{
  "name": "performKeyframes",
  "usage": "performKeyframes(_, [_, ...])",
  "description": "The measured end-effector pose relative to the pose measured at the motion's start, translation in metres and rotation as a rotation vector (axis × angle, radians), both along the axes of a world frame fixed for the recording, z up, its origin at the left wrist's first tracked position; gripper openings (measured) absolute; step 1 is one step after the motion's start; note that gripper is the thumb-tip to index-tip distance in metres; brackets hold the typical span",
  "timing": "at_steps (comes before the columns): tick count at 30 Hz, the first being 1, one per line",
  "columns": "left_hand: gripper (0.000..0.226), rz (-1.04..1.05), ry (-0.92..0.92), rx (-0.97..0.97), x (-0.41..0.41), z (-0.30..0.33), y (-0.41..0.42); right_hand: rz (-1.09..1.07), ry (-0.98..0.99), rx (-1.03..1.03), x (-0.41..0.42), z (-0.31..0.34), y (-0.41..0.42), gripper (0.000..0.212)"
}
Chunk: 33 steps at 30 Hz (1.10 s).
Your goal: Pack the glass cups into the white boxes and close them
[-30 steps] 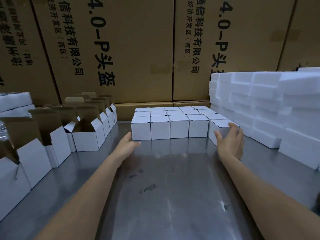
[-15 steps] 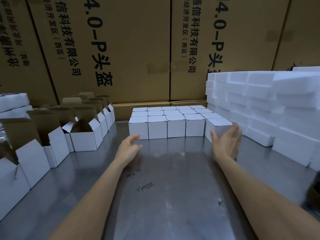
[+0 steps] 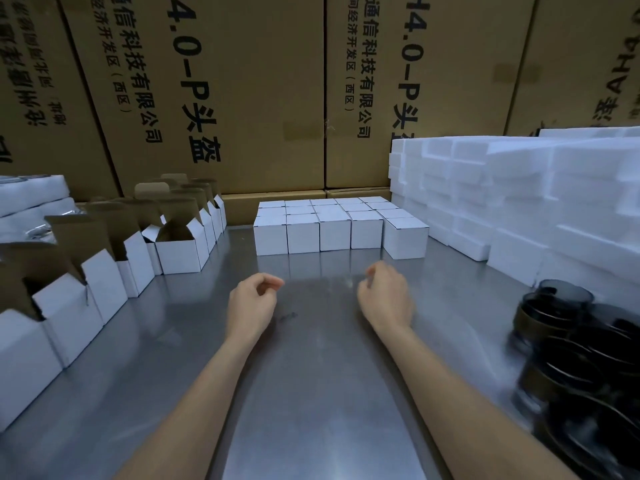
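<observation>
Several closed white boxes (image 3: 337,226) stand packed in a block at the back of the steel table (image 3: 318,393). A row of open white boxes (image 3: 180,251) with raised brown flaps runs along the left side. Dark glass cups (image 3: 568,344) are clustered at the right edge, blurred. My left hand (image 3: 251,306) and my right hand (image 3: 386,297) hover over the middle of the table, a short way in front of the closed boxes. Both have loosely curled fingers and hold nothing.
A tall stack of white foam pieces (image 3: 502,195) fills the right rear. More white foam (image 3: 31,195) lies at the far left. Big brown printed cartons (image 3: 242,81) form a wall behind the table.
Both hands have drawn back from the closed boxes toward me and their fingers have curled. The view has tipped down, bringing the glass cups into sight at the right.
</observation>
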<state>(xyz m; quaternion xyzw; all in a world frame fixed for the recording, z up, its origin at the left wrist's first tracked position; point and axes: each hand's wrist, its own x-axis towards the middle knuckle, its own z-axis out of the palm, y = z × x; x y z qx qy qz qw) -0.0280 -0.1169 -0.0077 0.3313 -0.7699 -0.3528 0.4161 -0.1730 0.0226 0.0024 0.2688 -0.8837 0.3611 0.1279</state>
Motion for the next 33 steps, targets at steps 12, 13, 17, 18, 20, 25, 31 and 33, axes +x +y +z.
performKeyframes(12, [0.033,-0.046,-0.044,-0.067,0.042,0.002,0.056,-0.171,-0.050,0.518,0.061,0.034,0.071,0.051])
performKeyframes(13, [0.034,-0.046,-0.050,-0.069,0.043,0.002,0.059,-0.198,-0.075,0.516,0.061,0.040,0.078,0.052])
performKeyframes(17, [0.034,-0.042,-0.054,-0.059,0.046,0.003,0.064,-0.261,-0.234,0.553,0.058,0.053,0.104,0.052])
performKeyframes(18, [0.033,-0.043,-0.051,-0.059,0.047,0.004,0.064,-0.259,-0.279,0.558,0.056,0.054,0.108,0.053])
performKeyframes(20, [0.033,-0.044,-0.043,-0.050,0.047,0.004,0.064,-0.240,-0.350,0.558,0.053,0.056,0.114,0.053])
performKeyframes(25, [0.036,-0.042,-0.031,-0.022,0.046,0.005,0.061,-0.209,-0.300,0.516,0.055,0.056,0.110,0.047])
performKeyframes(31, [0.036,-0.068,-0.045,-0.023,0.045,0.006,0.063,-0.043,-0.157,0.495,0.074,0.056,0.072,0.042])
performKeyframes(33, [0.036,-0.074,-0.061,-0.038,0.045,0.007,0.064,0.025,-0.141,0.512,0.083,0.056,0.055,0.042])
